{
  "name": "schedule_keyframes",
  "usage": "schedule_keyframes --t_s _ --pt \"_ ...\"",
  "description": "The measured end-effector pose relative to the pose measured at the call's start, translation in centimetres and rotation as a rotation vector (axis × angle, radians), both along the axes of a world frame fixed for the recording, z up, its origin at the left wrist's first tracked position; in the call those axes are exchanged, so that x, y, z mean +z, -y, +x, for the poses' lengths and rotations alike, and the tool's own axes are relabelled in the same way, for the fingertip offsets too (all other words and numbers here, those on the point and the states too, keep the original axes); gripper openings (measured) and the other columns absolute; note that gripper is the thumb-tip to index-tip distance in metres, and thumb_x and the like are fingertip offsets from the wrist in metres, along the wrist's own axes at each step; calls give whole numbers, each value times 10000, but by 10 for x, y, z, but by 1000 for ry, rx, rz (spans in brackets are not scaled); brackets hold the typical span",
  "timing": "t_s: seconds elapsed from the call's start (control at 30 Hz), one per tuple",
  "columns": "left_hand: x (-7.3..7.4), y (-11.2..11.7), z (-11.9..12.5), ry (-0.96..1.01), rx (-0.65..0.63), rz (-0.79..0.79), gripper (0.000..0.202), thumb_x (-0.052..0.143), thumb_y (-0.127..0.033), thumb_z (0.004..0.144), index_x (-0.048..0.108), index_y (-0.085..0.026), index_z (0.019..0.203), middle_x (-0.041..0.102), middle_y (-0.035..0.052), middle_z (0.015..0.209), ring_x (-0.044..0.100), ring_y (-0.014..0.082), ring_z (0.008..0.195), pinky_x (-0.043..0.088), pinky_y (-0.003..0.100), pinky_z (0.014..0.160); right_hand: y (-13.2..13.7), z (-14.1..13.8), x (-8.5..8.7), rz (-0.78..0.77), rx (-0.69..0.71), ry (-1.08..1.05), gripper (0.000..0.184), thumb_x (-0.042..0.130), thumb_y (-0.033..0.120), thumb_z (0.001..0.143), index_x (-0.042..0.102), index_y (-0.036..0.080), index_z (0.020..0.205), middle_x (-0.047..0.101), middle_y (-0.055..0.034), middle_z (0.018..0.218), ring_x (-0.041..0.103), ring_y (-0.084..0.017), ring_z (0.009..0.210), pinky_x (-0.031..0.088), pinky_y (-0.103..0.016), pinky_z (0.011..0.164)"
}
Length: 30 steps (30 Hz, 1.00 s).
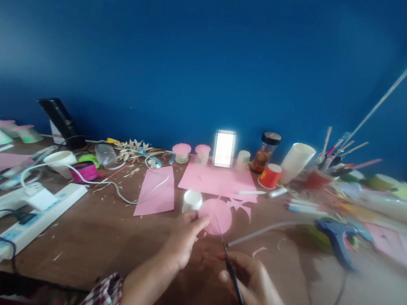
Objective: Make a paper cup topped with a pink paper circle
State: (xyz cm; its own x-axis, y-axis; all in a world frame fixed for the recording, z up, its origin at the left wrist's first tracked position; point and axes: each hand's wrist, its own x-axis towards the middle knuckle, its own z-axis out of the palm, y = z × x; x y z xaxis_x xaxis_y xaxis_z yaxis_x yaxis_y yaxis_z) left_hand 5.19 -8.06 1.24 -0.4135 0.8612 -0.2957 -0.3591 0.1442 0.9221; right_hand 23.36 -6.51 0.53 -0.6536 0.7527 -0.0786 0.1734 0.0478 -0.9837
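Observation:
My left hand (186, 234) pinches a round pink paper disc (222, 214) at its left edge, thumb on top. In my right hand (252, 282) is a slim pair of scissors (234, 277) with black handles, seen nearly edge-on. Their thin blades reach up over the lower part of the disc; whether they are parted cannot be made out. Just behind my left hand stands a small white cup (192, 200). Curved pink paper offcuts (243, 207) lie past the disc's right side, and a smaller scrap (259, 252) lies nearer my right hand.
Pink sheets (157, 191) lie farther back, near pink-topped cups (181, 152). A blue glue gun (339, 238) rests to the right, beyond a clear glue stick (264, 233). On the left are a power strip (37, 221) and white cable. A red cup (270, 175) and lidded jar (266, 153) stand behind.

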Motion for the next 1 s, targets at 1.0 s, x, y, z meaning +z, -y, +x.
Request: schedule_keyframes --t_s 1.0 --pt "6 -5 -1 13 -6 13 233 746 -350 682 615 -158 666 567 -16 624 473 83 566 364 232 595 0 -2 -5 4 -53 1 388 682 436 801 745 136 1039 766 -101 879 700 -276 831 554 -328 728"
